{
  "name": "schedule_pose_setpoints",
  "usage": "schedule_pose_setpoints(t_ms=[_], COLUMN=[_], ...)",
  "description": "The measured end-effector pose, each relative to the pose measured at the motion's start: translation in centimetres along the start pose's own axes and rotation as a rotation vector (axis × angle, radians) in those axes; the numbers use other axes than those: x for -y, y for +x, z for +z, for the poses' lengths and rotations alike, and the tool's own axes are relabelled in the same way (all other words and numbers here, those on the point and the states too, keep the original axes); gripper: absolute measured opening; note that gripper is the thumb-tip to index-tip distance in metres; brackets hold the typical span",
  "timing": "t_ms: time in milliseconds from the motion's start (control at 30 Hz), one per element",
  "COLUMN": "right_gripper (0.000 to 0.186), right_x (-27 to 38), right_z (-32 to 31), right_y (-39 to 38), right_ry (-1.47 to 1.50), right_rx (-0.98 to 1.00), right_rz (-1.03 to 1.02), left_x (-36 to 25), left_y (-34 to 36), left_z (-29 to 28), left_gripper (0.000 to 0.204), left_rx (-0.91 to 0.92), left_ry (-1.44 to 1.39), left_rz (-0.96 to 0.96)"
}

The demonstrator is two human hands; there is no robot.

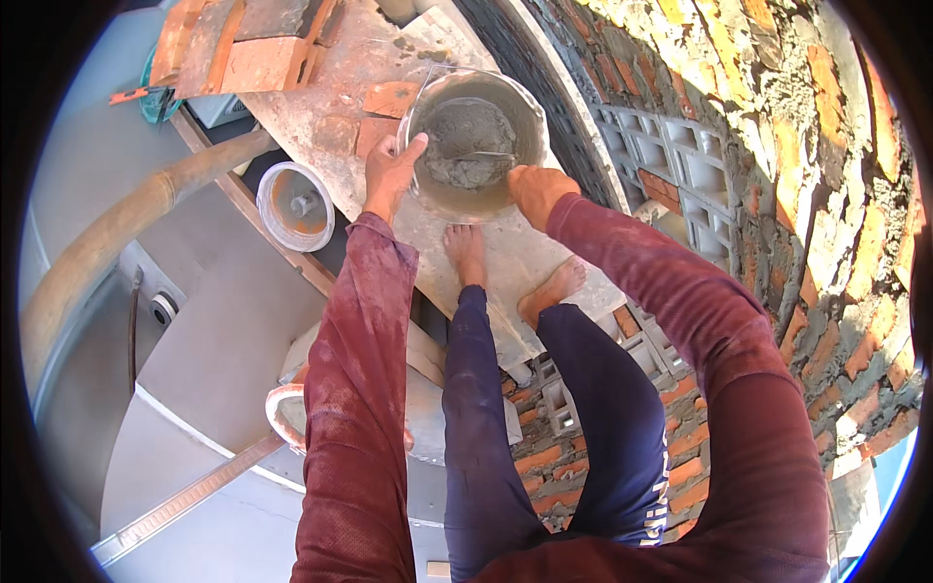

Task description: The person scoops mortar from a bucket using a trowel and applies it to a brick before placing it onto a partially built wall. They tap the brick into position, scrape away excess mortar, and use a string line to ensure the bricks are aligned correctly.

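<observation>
A bucket of wet grey mortar [466, 131] stands on the plank platform in front of my bare feet. My left hand [389, 177] grips the near left part of the bucket's rim [428, 199], thumb on top. At the right side of the rim my right hand [540, 194] is closed round the handle of a trowel, whose thin metal part [489, 154] shows against the mortar. The handle itself is hidden in my fist. The bucket's wire bail [425, 85] leans toward its far left side.
Bricks [262, 63] are stacked at the far left of the platform [466, 29]. Left of it, lower, stands a white bucket [294, 206] beside a bamboo pole [165, 185]. A rough brick wall [846, 194] with vent blocks [680, 165] rises on the right. The platform's edges drop off.
</observation>
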State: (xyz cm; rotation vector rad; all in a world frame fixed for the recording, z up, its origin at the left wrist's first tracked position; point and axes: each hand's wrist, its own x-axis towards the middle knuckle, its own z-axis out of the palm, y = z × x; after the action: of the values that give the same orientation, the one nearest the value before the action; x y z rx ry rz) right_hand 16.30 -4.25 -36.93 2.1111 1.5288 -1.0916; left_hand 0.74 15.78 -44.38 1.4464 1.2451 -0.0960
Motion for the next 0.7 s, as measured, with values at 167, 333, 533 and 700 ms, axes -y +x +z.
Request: schedule_pose_setpoints(t_ms=[167, 333, 533, 700], right_gripper=[0.024, 0.022, 0.026, 0.019], right_x=[-4.7, -6.7, -4.9, 0.3], right_z=[-3.8, -3.8, -6.2, -8.6], right_y=[-7.1, -12.6, -23.9, -35.6], right_ry=[0.145, 0.279, 0.616, 1.039], right_rx=[-0.032, -0.074, 0.072, -0.21], right_rz=[0.165, 0.204, 0.001, -0.131], left_x=[-2.0, -7.8, -19.2, -27.6], left_y=[-5.7, -13.1, -26.2, -37.8], left_z=[5.7, 5.9, 1.0, -2.4], left_gripper=[0.013, 0.01, 0.01, 0.014], left_rx=[0.031, 0.011, 0.167, 0.288], left_ry=[-0.176, -0.159, -0.15, -0.159], left_rz=[0.065, 0.171, 0.182, 0.155])
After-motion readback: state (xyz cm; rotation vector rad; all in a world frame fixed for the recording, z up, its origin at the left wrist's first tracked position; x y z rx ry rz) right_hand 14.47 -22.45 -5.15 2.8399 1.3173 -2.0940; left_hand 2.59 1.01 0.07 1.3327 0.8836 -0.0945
